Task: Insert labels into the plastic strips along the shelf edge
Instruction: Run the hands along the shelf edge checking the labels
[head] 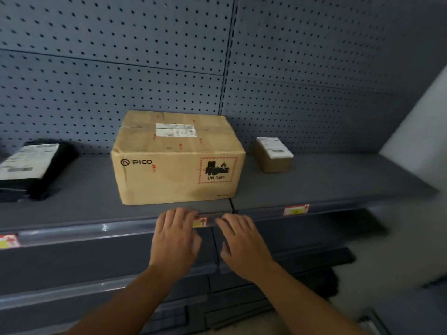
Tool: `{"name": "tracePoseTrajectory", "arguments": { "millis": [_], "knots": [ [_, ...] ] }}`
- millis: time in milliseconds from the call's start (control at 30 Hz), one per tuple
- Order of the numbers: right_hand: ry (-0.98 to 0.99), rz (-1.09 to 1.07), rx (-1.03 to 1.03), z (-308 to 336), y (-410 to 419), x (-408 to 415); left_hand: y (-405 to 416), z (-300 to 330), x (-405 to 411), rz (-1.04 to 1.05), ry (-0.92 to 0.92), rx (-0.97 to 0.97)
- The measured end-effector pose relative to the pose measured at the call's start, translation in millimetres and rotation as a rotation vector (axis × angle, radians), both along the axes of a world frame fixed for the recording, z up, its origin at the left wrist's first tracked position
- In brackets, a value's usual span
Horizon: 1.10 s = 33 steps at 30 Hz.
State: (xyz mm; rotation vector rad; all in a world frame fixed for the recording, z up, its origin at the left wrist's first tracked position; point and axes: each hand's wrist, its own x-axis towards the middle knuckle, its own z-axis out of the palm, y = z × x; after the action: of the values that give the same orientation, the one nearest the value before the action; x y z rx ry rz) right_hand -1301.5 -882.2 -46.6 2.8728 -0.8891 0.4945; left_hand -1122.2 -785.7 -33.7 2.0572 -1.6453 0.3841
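Both hands reach to the front edge of the grey shelf (pixel 326 180) at lower centre of the frame; the left hand (pixel 175 240) lies with fingers spread and nearly straight, their tips on the clear plastic strip (pixel 79 232), partly covering a white, red and yellow label (pixel 201 221) seated in it; the right hand (pixel 242 240) rests just right of that label, fingers extended onto the strip, holding nothing that shows; neither grip closes around anything. A 2nd label (pixel 295 210) sits in the strip at right of centre, a 3rd (pixel 8 241) at the far left edge. Above, on the shelf, stand a cardboard box (pixel 174 163) marked PICO, a small brown box (pixel 274 154) to its right, and a black parcel (pixel 31 168) at left.
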Motion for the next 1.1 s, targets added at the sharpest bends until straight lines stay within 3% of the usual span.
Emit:
{"name": "tracePoseTrajectory", "arguments": {
  "millis": [367, 600, 1100],
  "knots": [
    [0.003, -0.347, -0.024, 21, -86, -159, -111, 26, -151, -0.273, -0.061, 0.154],
    [-0.022, -0.275, -0.013, 16, -121, -185, -160, 17, -195, -0.269, -0.126, 0.256],
    [-0.004, -0.151, 0.013, 6, -151, -191, -174, 4, -202, -0.27, -0.2, 0.251]
  ]
}}
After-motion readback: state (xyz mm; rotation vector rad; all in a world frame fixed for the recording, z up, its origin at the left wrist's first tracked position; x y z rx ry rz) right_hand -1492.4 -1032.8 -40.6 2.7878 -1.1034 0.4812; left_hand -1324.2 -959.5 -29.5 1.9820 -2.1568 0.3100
